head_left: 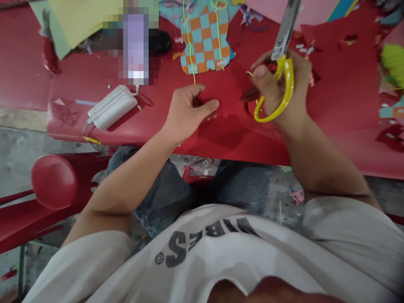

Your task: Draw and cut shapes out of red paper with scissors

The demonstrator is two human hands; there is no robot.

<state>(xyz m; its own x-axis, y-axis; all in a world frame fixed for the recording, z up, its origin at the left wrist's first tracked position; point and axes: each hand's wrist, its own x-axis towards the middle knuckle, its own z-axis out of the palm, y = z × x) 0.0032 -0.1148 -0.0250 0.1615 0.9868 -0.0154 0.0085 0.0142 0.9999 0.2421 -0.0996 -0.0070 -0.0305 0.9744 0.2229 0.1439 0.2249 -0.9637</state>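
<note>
My right hand (280,90) is closed around yellow-handled scissors (282,67), whose grey blades point up and away from me. A thin bit of yellow-green string shows by my thumb. My left hand (189,111) rests near the front edge of the red table (25,63), fingers curled and pinching a piece of red paper (230,109) that lies flat between both hands. The paper is hard to separate from the red tabletop.
A woven orange-and-blue paper mat (205,42) with yellow-green strings lies beyond my hands. A white power bank (110,107) with a cable sits at left. Green and yellow sheets (72,21) lie far left, red paper scraps (344,46) at right. A red chair (53,181) stands below left.
</note>
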